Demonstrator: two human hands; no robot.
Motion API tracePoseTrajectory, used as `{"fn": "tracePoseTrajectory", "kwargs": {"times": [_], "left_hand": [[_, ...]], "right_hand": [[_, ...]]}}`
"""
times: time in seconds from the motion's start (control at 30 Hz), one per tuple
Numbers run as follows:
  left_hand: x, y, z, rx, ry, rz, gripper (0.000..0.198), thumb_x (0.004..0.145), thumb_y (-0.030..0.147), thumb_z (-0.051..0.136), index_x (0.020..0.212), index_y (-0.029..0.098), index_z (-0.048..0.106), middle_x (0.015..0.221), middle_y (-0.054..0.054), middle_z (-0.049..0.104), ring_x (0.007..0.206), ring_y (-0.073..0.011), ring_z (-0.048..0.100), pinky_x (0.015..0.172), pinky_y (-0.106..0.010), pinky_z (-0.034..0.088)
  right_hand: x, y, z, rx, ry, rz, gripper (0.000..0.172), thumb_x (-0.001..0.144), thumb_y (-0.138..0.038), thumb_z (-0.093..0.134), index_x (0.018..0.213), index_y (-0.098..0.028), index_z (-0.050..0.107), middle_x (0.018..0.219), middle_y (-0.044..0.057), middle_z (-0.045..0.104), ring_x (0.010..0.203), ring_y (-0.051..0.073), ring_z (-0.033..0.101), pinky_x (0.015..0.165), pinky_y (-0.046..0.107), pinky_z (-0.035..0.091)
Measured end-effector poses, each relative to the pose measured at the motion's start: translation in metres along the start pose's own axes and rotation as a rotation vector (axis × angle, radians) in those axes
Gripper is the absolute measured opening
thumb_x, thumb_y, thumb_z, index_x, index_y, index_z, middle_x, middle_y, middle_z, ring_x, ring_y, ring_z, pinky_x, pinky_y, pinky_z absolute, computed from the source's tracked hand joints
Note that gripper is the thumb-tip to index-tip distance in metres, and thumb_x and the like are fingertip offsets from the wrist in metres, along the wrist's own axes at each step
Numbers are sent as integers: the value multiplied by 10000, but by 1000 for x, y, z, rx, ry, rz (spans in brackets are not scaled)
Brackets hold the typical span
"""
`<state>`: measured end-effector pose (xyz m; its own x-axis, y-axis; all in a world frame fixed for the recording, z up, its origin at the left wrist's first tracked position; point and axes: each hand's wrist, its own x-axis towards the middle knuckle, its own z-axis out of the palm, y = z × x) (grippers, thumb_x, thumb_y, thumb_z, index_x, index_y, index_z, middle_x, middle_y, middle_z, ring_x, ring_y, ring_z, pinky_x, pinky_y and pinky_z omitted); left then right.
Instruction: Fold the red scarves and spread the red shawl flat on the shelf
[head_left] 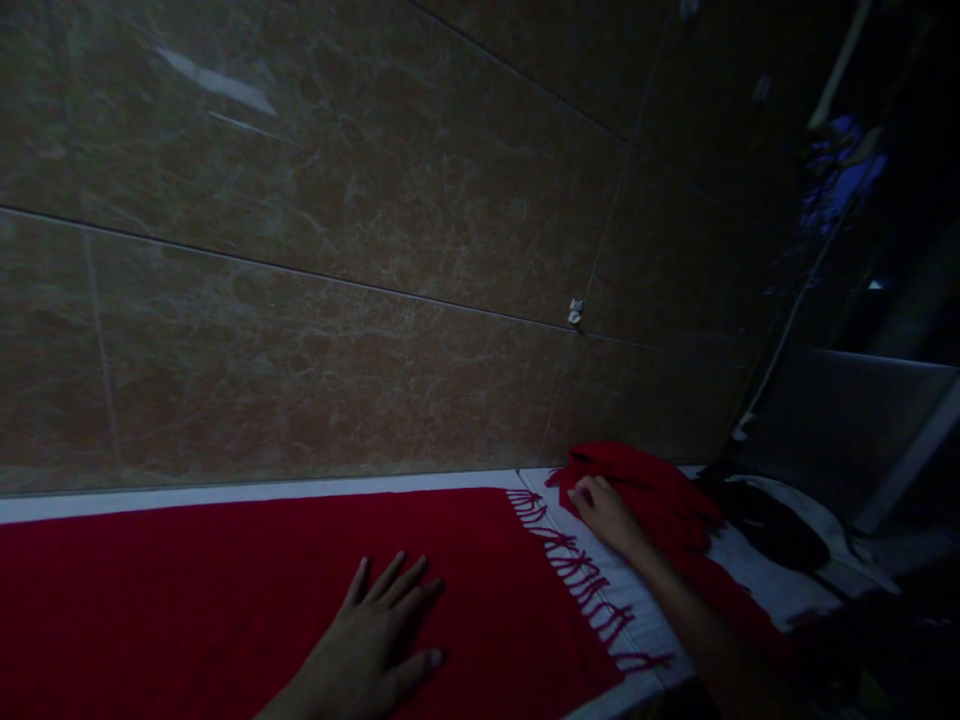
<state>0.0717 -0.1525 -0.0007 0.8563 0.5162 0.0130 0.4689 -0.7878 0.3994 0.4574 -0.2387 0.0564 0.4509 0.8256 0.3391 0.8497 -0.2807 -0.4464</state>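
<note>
A red fringed scarf [225,580] lies spread flat along a white surface, its tasselled end toward the right. My left hand [364,635] rests palm down on the scarf with fingers spread. Past the fringe, my right hand [604,510] has its fingers curled in at the edge of a second, bunched red cloth [645,480]. The fingers look closed on that cloth, with part of the grip hidden. More of this red cloth trails behind the right forearm.
A brown marbled tile wall [337,350] rises behind the white surface [442,482], with a small white fitting [575,311] on it. Dark and pale items [776,525] lie at the right, near a grey panel [855,430]. The far right is very dark.
</note>
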Motion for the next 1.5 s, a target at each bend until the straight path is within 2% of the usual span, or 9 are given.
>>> {"fn": "tracePoseTrajectory", "kwargs": {"times": [0.17, 0.33, 0.53, 0.73, 0.93, 1.17, 1.37, 1.43, 1.5], "left_hand": [[1, -3, 4, 23, -9, 16, 778, 922, 803, 350, 1576, 384, 329, 1669, -25, 201, 1551, -395, 110, 1199, -750, 25], [-2, -5, 6, 52, -19, 42, 749, 927, 792, 358, 1576, 428, 279, 1669, -5, 177, 1547, -397, 86, 1184, -767, 18], [-4, -1, 2, 50, -34, 16, 762, 929, 793, 350, 1583, 411, 271, 1672, -11, 162, 1550, -391, 69, 1190, -754, 8], [-3, -2, 0, 5, -35, 56, 789, 903, 794, 430, 1582, 421, 281, 1674, -28, 173, 1546, -413, 77, 1175, -776, -1], [-6, 6, -7, -11, -46, 13, 869, 873, 840, 415, 1590, 362, 310, 1680, -70, 171, 1556, -410, 62, 1198, -751, -22], [-10, 6, -8, -130, 14, 34, 831, 880, 797, 487, 1570, 343, 401, 1674, -85, 274, 1569, -387, 126, 1224, -724, 32], [-34, -21, -33, -138, 166, -35, 594, 984, 608, 482, 1513, 337, 493, 1642, -41, 386, 1580, -302, 183, 1270, -630, 71], [-50, -41, -45, -66, 219, -115, 576, 998, 613, 443, 1491, 327, 523, 1636, -38, 401, 1583, -305, 170, 1270, -628, 69], [-66, -65, -55, 1, 255, -217, 604, 993, 645, 416, 1484, 312, 532, 1642, -48, 390, 1584, -329, 150, 1260, -647, 77]], "right_hand": [[-63, -51, 52, -27, -216, -187, 530, 993, -449, 465, 1454, -214, 580, 1570, 116, 477, 1462, 269, 407, 1224, 454, 288], [-103, -83, 73, -138, -489, -165, 639, 1035, -543, 400, 1599, -244, 377, 1682, 53, 259, 1575, 258, 152, 1271, 557, 41], [-99, -75, 61, -225, -467, -111, 641, 1043, -546, 359, 1601, -230, 376, 1678, 48, 264, 1568, 243, 185, 1276, 510, 114], [-94, -92, 57, -465, -395, 88, 640, 1036, -506, 370, 1538, -127, 486, 1615, 176, 385, 1518, 352, 311, 1236, 624, 148], [-84, -114, 93, -259, -385, -57, 618, 1050, -498, 324, 1598, -219, 384, 1680, 44, 245, 1570, 264, 175, 1270, 555, 88], [-71, -88, 124, -277, -336, -104, 629, 1027, -486, 352, 1579, -195, 422, 1656, 90, 312, 1555, 289, 229, 1255, 602, 116], [-96, -115, 101, 191, -71, -259, 448, 953, -413, 396, 1206, -239, 722, 1449, 129, 594, 1385, 326, 501, 1209, 602, 282], [-128, -138, 77, 460, -152, -312, 426, 979, -512, 417, 1134, -276, 736, 1254, 134, 689, 1198, 298, 628, 1084, 493, 479], [-163, -159, 53, 627, -434, -368, 374, 1010, -535, 439, 1109, -336, 740, 1059, 93, 715, 974, 257, 692, 903, 418, 581]]}}
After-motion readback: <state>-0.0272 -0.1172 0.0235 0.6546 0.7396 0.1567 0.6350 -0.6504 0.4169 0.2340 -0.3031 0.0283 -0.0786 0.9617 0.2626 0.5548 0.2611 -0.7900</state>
